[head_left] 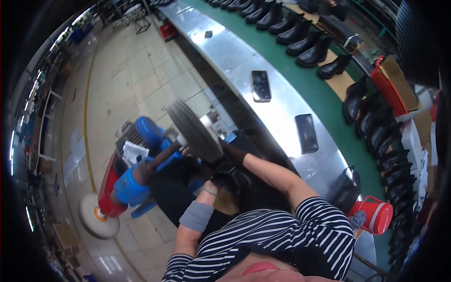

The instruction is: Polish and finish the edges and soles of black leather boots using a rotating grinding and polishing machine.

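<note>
"Below the grey wheel (195,129), what is obscured on your feed?"

"Much of the black boot (233,178), I report. It lies in front of the striped shirt (263,225), just beside the wheel's lower edge; dark on dark, I cannot establish from here whether the two touch. The left hand (211,184) meets it from the left; the right hand (235,154) is at its far side, beside the wheel. Both are dark past the wrist (gloves or shadow, I cannot certify which), and I cannot tell whether the fingers are apart, together or clamped on the boot."

"Orientation?"

"Its long axis seems to run from the wheel toward the shirt. I cannot confirm toe from shaft."

"Surface and room?"

"On the right I record a shiny metal bench (279,113) bearing two dark flat rectangular objects (307,133), with a red bucket (376,216) near its lower end. Beyond, a green strip (329,101) carries a row of black boots (312,54), blurring toward the fisheye rim. On the left, a blue-and-red machine (134,181) with a whitish wheel (91,223) stands over a pale tiled floor (136,70) marked by a yellow line (87,113)."
</note>
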`<state>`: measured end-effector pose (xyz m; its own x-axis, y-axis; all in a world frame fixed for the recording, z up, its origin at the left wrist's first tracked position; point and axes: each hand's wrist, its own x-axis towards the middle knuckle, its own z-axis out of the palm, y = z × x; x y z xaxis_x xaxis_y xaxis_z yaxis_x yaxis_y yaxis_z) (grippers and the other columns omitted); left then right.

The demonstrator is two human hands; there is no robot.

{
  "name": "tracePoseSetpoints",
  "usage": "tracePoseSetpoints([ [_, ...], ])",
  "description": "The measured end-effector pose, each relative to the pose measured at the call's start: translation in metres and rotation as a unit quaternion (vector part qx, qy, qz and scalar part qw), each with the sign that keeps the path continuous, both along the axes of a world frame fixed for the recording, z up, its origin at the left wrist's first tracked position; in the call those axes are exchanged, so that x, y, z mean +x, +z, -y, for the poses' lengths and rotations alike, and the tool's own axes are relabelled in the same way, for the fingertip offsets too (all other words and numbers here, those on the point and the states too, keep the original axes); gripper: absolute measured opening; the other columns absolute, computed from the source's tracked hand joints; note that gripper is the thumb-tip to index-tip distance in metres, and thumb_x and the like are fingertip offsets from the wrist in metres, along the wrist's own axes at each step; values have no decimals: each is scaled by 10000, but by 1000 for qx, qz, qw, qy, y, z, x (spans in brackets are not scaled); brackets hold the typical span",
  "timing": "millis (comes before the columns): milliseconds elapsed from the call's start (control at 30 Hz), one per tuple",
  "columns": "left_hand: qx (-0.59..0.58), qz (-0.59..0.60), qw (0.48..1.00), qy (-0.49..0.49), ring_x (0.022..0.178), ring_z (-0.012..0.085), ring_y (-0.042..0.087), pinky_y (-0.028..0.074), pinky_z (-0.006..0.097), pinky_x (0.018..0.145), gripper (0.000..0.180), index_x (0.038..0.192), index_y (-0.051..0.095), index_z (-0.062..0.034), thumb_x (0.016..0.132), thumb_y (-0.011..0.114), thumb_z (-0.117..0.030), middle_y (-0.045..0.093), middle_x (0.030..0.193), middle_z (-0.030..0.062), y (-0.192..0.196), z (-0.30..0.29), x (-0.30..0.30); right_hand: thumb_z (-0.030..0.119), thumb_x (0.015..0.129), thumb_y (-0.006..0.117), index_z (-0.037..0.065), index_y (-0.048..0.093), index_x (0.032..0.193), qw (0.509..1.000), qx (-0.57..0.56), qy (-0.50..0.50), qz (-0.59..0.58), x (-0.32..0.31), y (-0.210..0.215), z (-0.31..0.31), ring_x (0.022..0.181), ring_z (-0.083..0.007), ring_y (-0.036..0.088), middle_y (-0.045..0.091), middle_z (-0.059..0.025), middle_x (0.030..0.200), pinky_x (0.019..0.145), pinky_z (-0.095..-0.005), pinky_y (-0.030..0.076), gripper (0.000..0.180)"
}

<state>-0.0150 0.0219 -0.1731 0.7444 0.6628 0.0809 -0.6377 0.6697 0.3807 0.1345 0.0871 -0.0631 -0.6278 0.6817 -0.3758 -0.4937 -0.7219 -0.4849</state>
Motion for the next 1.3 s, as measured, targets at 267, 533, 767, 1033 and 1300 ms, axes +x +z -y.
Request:
tracePoseSetpoints([
  [267, -291, -101, 939, 151, 1082, 275, 576, 490, 386, 949, 388, 1275, 485, -31, 994, 401, -285, 533, 1257, 146, 53, -31, 29, 621, 939, 275, 41, 426, 1352, 982, 41, -121, -138, 47, 31, 4, 1225, -222, 484, 508, -128, 1326, 1064, -375, 337, 728],
  [533, -249, -153, 939, 182, 1093, 260, 569, 484, 382, 953, 408, 1305, 466, -33, 998, 388, -291, 529, 1271, 124, 99, -12, 30, 692, 886, 324, 17, 440, 1330, 999, 51, -13, 2, 22, 1, -6, 1173, -241, 511, 514, -138, 1312, 1026, -355, 371, 816],
  [767, 253, -459, 807, 273, 1107, 229, 563, 470, 376, 965, 402, 1302, 474, -45, 1000, 371, -289, 530, 1281, 117, 41, -18, 26, 702, 876, 332, 7, 436, 1324, 985, 75, -151, -38, 32, 26, 5, 1117, -236, 551, 559, -146, 1231, 1002, -359, 405, 834],
  [1033, -231, -75, 967, 77, 1190, 276, 511, 399, 420, 1040, 520, 1334, 449, -56, 970, 398, -424, 522, 1309, 124, 62, -13, 32, 498, 978, 341, 0, 466, 1307, 998, 31, -56, -2, 43, -65, -13, 1077, -232, 564, 577, -122, 1230, 992, -351, 403, 610],
  [1300, -314, -176, 922, 143, 971, 278, 630, 504, 413, 897, 418, 1148, 580, -60, 883, 602, -383, 632, 1083, 134, 85, -11, 69, 214, 697, 798, 81, 110, 1493, 883, 430, 77, 171, 126, 73, 114, 1378, -226, 260, 251, -150, 1498, 1134, -365, 195, 1061],
])
